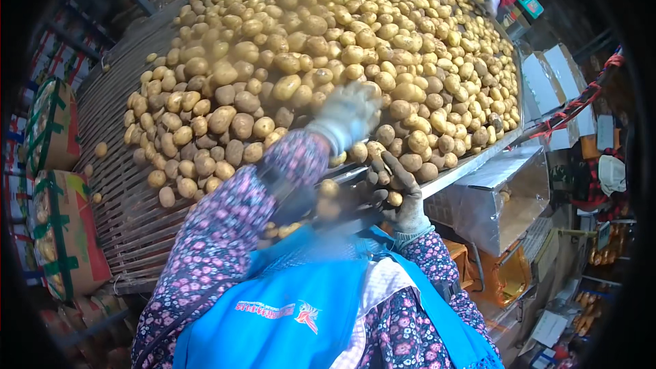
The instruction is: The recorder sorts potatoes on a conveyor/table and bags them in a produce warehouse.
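Observation:
A large heap of potatoes (302, 46) covers much of a slatted sorting table (128, 205) in front of me. My left hand (348, 113), in a pale knit glove, reaches over the heap's near side. It is motion-blurred, so its grip is unclear. At the table's near edge is my right hand (402, 187), in a glove with dark, soiled fingers. Its fingers curl around small potatoes (394, 198). To the left of that hand, a blurred potato (328, 188) appears above a dark area close to my body. More potatoes (282, 230) show low down by my blue apron.
A metal rim (471, 164) borders the table on the right. Beyond it stand a plastic-lined box (512, 200) and an orange crate (512, 277). Packed cartons (66, 236) line the left side. Another person's gloved hand (491, 1) is at the far right edge.

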`<action>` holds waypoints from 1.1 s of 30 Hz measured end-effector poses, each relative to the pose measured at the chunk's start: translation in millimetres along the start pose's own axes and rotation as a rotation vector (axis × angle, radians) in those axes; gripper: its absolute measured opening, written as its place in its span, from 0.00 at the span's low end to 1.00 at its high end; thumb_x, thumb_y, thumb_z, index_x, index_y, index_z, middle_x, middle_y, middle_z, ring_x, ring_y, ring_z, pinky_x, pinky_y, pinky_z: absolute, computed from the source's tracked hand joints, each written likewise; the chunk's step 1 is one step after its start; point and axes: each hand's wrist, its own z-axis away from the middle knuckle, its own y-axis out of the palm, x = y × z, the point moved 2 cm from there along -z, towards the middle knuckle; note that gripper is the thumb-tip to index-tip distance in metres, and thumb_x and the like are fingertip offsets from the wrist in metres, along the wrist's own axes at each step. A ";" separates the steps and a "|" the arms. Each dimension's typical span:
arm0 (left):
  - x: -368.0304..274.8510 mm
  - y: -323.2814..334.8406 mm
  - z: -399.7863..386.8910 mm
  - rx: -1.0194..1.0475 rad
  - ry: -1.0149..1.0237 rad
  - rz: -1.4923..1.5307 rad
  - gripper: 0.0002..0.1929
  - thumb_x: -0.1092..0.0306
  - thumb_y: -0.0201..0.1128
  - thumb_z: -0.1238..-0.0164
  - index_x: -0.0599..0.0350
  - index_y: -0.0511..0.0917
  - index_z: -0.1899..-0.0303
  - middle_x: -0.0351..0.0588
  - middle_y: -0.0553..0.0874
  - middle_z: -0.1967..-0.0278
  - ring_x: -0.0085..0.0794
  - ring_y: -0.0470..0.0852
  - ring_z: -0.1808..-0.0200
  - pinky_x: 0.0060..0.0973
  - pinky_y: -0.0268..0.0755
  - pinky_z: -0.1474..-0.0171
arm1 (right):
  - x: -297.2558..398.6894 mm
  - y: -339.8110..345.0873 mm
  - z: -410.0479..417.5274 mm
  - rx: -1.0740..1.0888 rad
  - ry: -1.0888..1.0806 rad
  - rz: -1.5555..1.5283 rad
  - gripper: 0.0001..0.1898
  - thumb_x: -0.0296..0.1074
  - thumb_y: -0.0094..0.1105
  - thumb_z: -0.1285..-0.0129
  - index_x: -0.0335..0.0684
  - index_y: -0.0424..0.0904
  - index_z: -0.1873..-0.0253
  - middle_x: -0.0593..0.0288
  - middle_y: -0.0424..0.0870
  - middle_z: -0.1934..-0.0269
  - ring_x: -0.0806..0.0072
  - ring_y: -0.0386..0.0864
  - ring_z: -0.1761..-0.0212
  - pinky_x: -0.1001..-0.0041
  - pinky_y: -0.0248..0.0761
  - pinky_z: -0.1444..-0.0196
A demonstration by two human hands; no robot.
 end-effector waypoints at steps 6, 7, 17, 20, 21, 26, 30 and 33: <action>30.0 22.6 4.1 0.335 -0.097 -0.146 0.15 0.61 0.51 0.31 0.52 0.87 0.60 0.46 0.85 0.50 0.37 0.79 0.43 0.38 0.70 0.41 | 43.9 -20.4 10.7 -0.044 -0.122 -0.016 0.26 0.34 0.62 0.34 0.38 0.71 0.32 0.54 0.79 0.45 0.65 0.82 0.50 0.77 0.79 0.64; 31.1 21.1 11.6 0.418 -0.117 -0.241 0.15 0.61 0.49 0.31 0.51 0.87 0.59 0.48 0.86 0.51 0.40 0.83 0.47 0.39 0.71 0.42 | 48.6 -21.6 11.8 -0.002 -0.126 -0.056 0.26 0.33 0.62 0.34 0.38 0.70 0.32 0.54 0.78 0.43 0.64 0.82 0.50 0.78 0.79 0.65; 14.2 52.6 -39.1 0.422 -0.376 -0.193 0.13 0.60 0.56 0.32 0.53 0.88 0.59 0.50 0.90 0.60 0.42 0.89 0.56 0.42 0.81 0.56 | 39.1 -34.0 2.4 -0.027 0.000 0.070 0.25 0.47 0.62 0.32 0.37 0.77 0.37 0.59 0.82 0.46 0.73 0.82 0.52 0.78 0.76 0.60; 9.7 67.3 -46.9 0.532 -0.348 -0.293 0.12 0.65 0.57 0.33 0.53 0.89 0.58 0.50 0.91 0.58 0.41 0.90 0.55 0.40 0.83 0.58 | 38.5 -39.6 0.7 0.037 0.001 0.026 0.24 0.45 0.60 0.30 0.37 0.76 0.36 0.58 0.82 0.46 0.70 0.82 0.51 0.76 0.76 0.59; 10.4 67.8 -47.2 0.568 -0.335 -0.326 0.12 0.65 0.57 0.32 0.53 0.89 0.57 0.50 0.91 0.57 0.40 0.90 0.54 0.40 0.83 0.58 | 38.7 -40.3 1.7 0.071 -0.009 0.059 0.23 0.45 0.58 0.29 0.37 0.75 0.36 0.57 0.82 0.46 0.68 0.82 0.49 0.75 0.76 0.58; 14.2 61.6 -45.5 0.499 -0.285 -0.302 0.12 0.66 0.56 0.31 0.50 0.90 0.59 0.48 0.91 0.57 0.39 0.90 0.55 0.42 0.82 0.60 | 36.1 -35.3 16.5 0.034 0.000 0.108 0.25 0.45 0.59 0.29 0.36 0.73 0.34 0.54 0.82 0.45 0.68 0.82 0.51 0.75 0.76 0.57; 25.0 65.9 -35.9 0.533 -0.404 -0.310 0.14 0.61 0.58 0.33 0.51 0.89 0.55 0.51 0.90 0.54 0.42 0.89 0.51 0.42 0.81 0.53 | 32.7 -19.7 27.4 0.064 -0.025 0.179 0.34 0.44 0.58 0.30 0.36 0.61 0.25 0.51 0.74 0.35 0.71 0.82 0.50 0.79 0.76 0.62; 26.9 64.0 -33.8 0.629 -0.266 -0.348 0.14 0.60 0.58 0.34 0.50 0.89 0.55 0.51 0.90 0.54 0.42 0.89 0.50 0.42 0.81 0.53 | 34.2 -10.4 29.7 0.120 -0.047 0.168 0.35 0.42 0.56 0.29 0.36 0.55 0.23 0.50 0.66 0.28 0.74 0.80 0.53 0.81 0.74 0.61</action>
